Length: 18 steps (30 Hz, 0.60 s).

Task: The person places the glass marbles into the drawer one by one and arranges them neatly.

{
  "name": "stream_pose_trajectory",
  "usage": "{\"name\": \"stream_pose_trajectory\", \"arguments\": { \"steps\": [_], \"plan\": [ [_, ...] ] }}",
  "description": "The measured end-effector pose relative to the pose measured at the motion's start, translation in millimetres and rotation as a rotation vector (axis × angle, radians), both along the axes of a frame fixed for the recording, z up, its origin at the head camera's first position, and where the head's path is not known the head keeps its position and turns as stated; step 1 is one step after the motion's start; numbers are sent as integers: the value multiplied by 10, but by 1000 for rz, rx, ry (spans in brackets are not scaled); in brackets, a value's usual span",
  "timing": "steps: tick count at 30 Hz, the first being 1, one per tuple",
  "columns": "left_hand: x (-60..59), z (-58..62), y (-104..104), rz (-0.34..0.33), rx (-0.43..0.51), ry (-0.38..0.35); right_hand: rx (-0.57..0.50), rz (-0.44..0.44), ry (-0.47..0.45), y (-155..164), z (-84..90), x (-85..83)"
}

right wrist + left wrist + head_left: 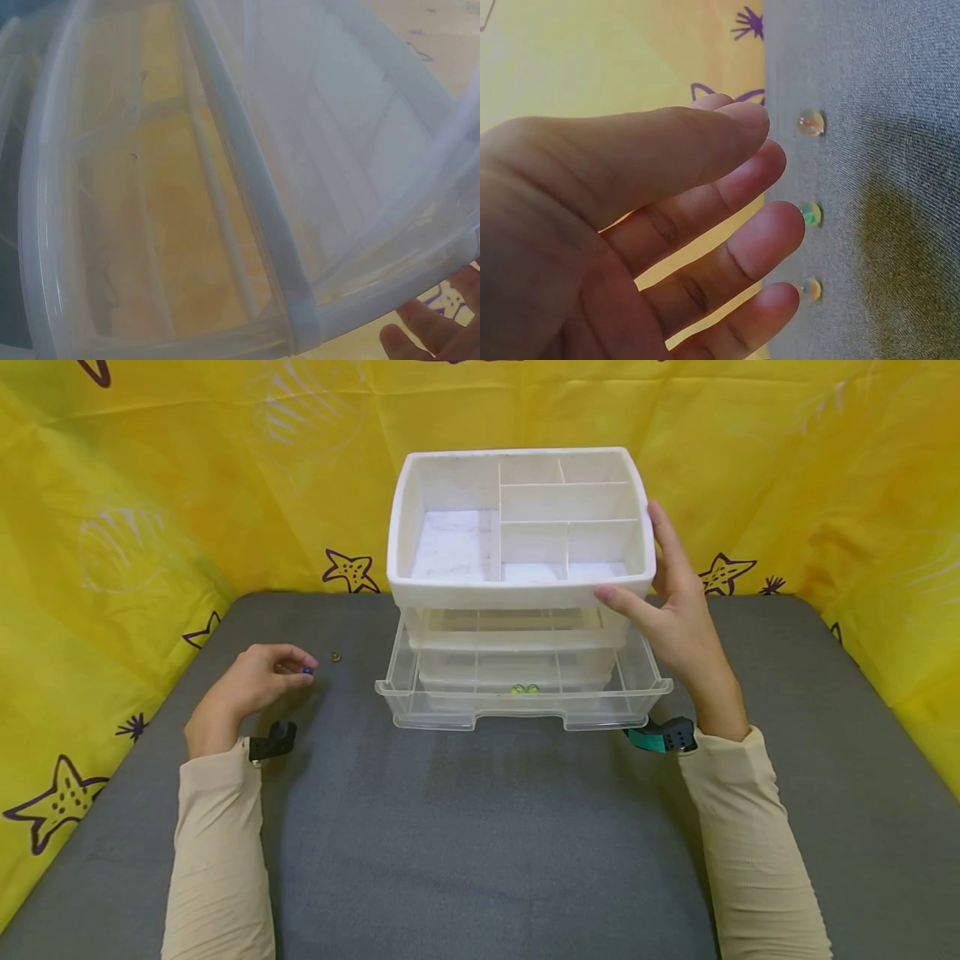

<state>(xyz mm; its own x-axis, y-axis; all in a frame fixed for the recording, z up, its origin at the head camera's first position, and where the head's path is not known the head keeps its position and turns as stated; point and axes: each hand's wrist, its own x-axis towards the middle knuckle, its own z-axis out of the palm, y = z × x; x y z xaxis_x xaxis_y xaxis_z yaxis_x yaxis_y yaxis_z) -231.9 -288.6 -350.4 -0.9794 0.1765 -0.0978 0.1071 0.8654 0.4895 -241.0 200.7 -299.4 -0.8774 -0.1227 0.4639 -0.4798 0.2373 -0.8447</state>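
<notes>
A white plastic drawer organizer [525, 595] with a divided top tray stands at the back of the table. My right hand [686, 622] grips its upper right corner, thumb on the front rim and fingers along the side. In the right wrist view, some fingertips [431, 330] show beside the clear plastic. A clear drawer [525, 703] is pulled out, with two yellow-green marbles [525, 689] inside. My left hand [255, 689] hovers low at the left, fingers loosely bent. A blue marble [307, 671] shows at its fingertips. Orange-tinted [811, 122] and green marbles [814, 214] lie beyond the fingers in the left wrist view.
A brownish marble [335, 657] lies on the grey tabletop [480, 827], between the left hand and the drawer. Yellow patterned cloth [225, 468] hangs behind and along both sides of the table. Further drawers sit beneath the top tray.
</notes>
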Motion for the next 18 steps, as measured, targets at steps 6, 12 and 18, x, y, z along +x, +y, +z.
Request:
{"name": "stream_pose_trajectory", "arguments": {
  "steps": [6, 12, 18],
  "plan": [
    [5, 39, 47, -5, 3, 9, 2, -3, -4, -3, 0, -1],
    [27, 87, 97, -12, 9, 44, 2, -4, 0, -4, -1, 0],
    [53, 149, 155, -20, 9, 79, 12, -13, 2, -5, -4, -1]
  ]
}}
